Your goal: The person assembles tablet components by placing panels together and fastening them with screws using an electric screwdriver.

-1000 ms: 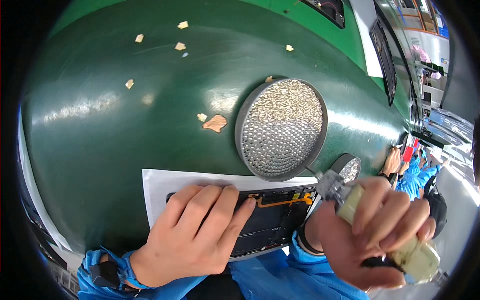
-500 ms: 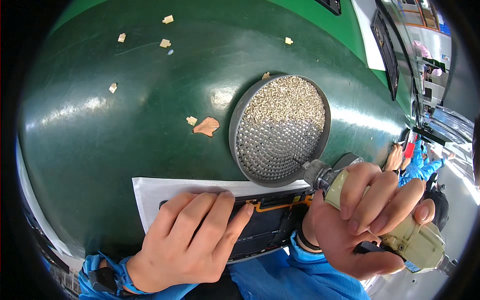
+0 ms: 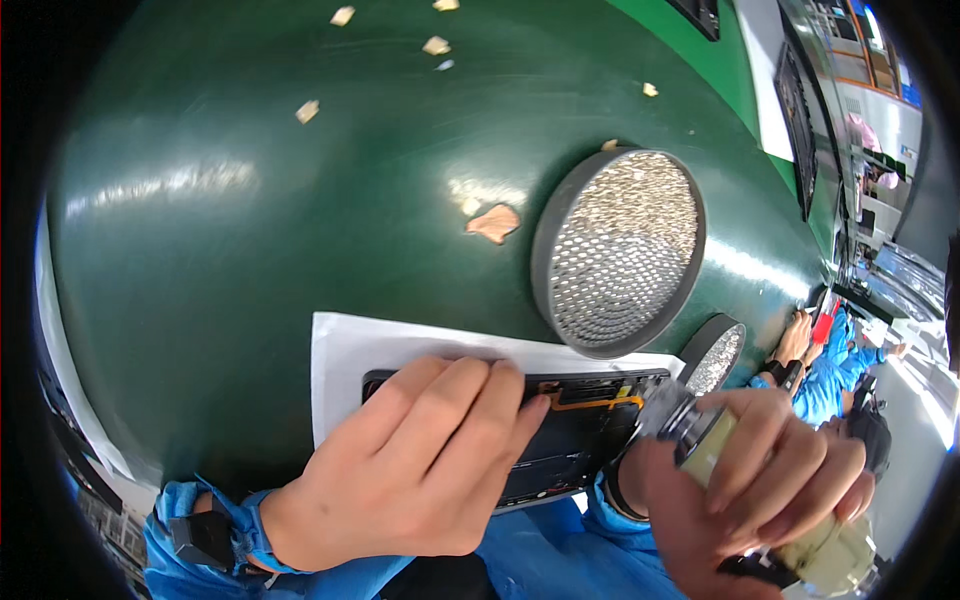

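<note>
Above the table's (image 3: 200, 300) near edge, the right hand (image 3: 745, 470) clasps a pale-green screwdriver (image 3: 830, 560); the left hand (image 3: 415, 470), fingers together, covers a flat black panel (image 3: 565, 435) on white paper (image 3: 336, 350), any pinch hidden. Beyond sit 2 round grey trays (image 3: 546, 245) of shiny screws (image 3: 650, 195).

The tabletop (image 3: 250, 260) is showing dark green, the tool (image 3: 708, 447) pale yellow. An orange strip (image 3: 600, 404) is brightening the black device (image 3: 560, 442); silvery dots are patterning the grey dish (image 3: 546, 250).

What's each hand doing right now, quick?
Left hand: open, fingers extended over the flat, black, rectangular device.
Right hand: closed, holding the pale yellow-green, elongated handheld tool.
</note>
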